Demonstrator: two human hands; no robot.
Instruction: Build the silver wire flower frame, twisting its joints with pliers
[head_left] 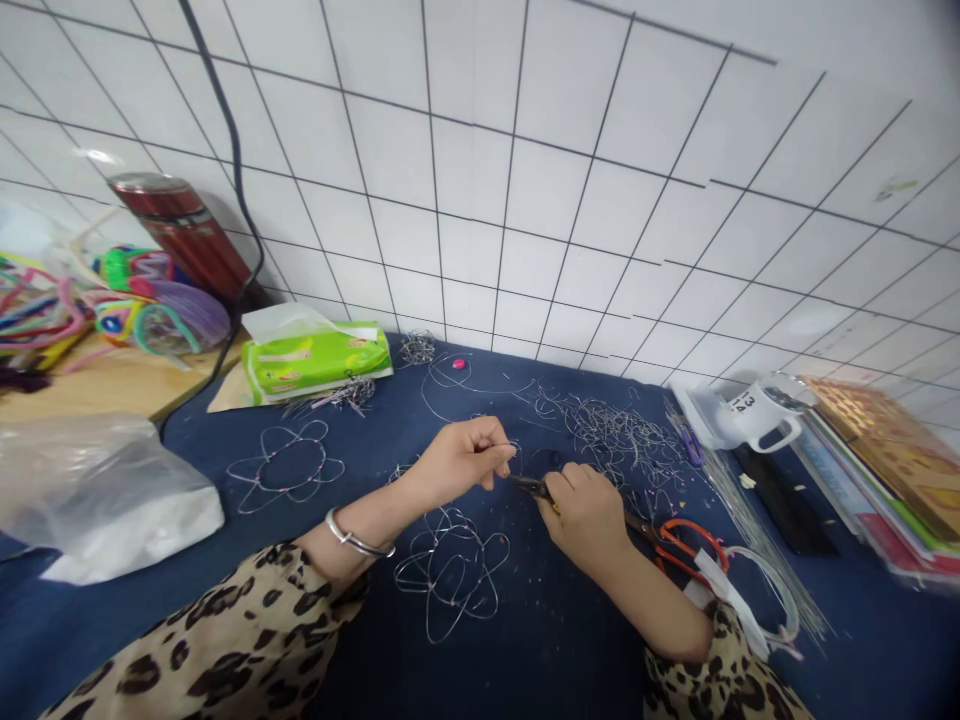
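Note:
My left hand (476, 455) is closed in a pinch on a thin wire (514, 447), only a short bit of which shows past the fingertips. My right hand (589, 515) grips a pair of pliers (529, 486), its dark jaws pointing left at the wire by my left fingertips. Whether the jaws touch the wire is too small to tell. Below my left wrist lie flower-shaped wire pieces (454, 602), looped and overlapping. Another wire flower (262, 468) with small pinkish beads rests farther left on the dark blue cloth (540, 640).
Tangled wire scraps (619, 435) lie beyond my right hand. Orange-handled scissors (661, 548) and straight wires (750, 545) are at right, near a white mug (761, 415) and books (892, 470). At left are a green tissue pack (319, 362), a plastic bag (112, 500) and a red thermos (187, 240).

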